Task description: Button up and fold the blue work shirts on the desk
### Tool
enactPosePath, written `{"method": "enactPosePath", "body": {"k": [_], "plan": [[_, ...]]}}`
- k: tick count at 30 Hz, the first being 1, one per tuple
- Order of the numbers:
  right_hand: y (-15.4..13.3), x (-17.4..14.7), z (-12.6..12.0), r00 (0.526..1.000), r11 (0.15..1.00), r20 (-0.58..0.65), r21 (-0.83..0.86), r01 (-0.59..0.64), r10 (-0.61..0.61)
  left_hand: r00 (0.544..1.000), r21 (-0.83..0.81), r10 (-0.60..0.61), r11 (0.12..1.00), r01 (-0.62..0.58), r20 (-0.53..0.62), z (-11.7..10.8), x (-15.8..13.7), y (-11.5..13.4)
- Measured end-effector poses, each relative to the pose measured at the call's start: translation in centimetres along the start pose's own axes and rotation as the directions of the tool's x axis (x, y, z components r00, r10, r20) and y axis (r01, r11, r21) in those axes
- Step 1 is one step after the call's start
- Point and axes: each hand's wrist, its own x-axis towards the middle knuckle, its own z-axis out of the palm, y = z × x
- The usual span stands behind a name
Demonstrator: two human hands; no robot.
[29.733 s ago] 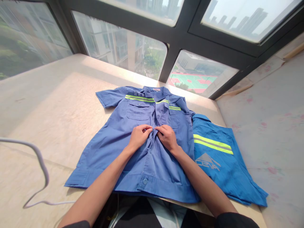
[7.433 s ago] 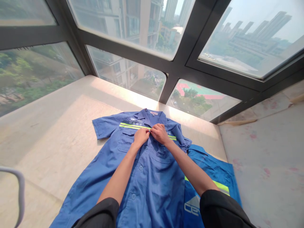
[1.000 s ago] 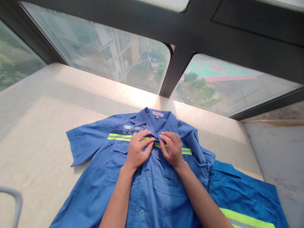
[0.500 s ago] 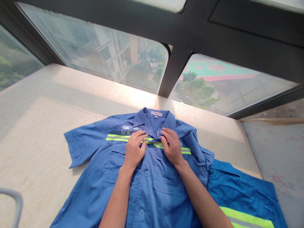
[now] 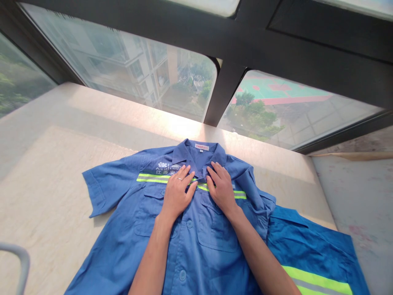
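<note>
A blue short-sleeved work shirt (image 5: 123, 233) lies front side up, its collar (image 5: 218, 155) toward the window. Across its chest runs a yellow-green and grey reflective stripe (image 5: 153, 178), with white lettering above it on the left. My left hand (image 5: 178, 190), with a ring on one finger, rests flat on the chest just below the collar, fingers spread. Opposite it, my right hand (image 5: 221, 186) lies on the other side of the front opening, fingers also apart. Buttons (image 5: 189, 224) show down the placket below my hands. Whatever is under my palms is hidden.
A second blue garment (image 5: 307, 241) with a reflective stripe lies at the right, partly beneath the shirt. The pale sill (image 5: 61, 164) meets dark window frames (image 5: 225, 82) behind. A grey curved bar (image 5: 23, 262) juts in at lower left; a patterned wall (image 5: 359, 205) stands right.
My fingers have straightened and spread from a more bent, pinching pose at the front opening. Both hands now lie flatter on the shirt. The shirt has hardly shifted.
</note>
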Motion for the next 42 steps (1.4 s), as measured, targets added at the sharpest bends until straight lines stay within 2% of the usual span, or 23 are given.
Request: {"method": "enactPosePath", "body": {"k": [5, 10, 19, 26, 30, 33, 37, 40, 42], "plan": [[0.0, 0.0, 0.4, 0.997, 0.992, 0.023, -0.112, -0.065, 0.068, 0.999, 0.069, -0.039, 0.997, 0.038, 0.009, 0.2, 0.1, 0.2], [0.1, 0.3, 0.7, 0.996, 0.981, -0.001, -0.173, -0.092, 0.094, 0.999, 0.066, -0.048, 0.997, 0.05, -0.026, 0.6, 0.1, 0.0], [0.4, 1.2, 0.9, 0.99, 0.977, -0.018, -0.164, -0.139, 0.138, 0.999, 0.053, -0.037, 0.998, 0.038, -0.036, 1.1, 0.3, -0.6], [0.4, 1.8, 0.9, 0.988, 0.972, 0.014, -0.182, -0.151, 0.156, 0.999, 0.125, -0.038, 0.991, 0.039, -0.004, 0.9, 1.0, -0.4], [0.9, 2.3, 0.7, 0.985, 0.98, -0.012, -0.103, -0.173, 0.172, 0.999, 0.156, -0.036, 0.987, 0.03, 0.035, 0.8, 1.1, -0.3], [1.4, 2.5, 0.5, 0.979, 0.98, -0.071, 0.065, -0.189, 0.193, 0.998, 0.235, -0.025, 0.972, 0.01, 0.062, 0.8, 1.3, -0.1], [1.8, 1.8, -0.2, 0.943, 0.93, -0.144, 0.265, -0.254, 0.299, 0.996, 0.287, -0.009, 0.958, -0.016, 0.087, 0.5, 1.3, 0.3], [2.4, 0.6, -1.9, 0.929, 0.931, -0.22, 0.281, -0.233, 0.298, 0.992, 0.302, 0.007, 0.952, -0.046, 0.129, 0.2, 1.0, 0.4], [3.3, -0.2, -3.8, 0.907, 0.949, -0.299, 0.202, -0.242, 0.295, 0.986, 0.315, 0.023, 0.946, -0.074, 0.163, 0.2, 0.8, 0.3]]}}
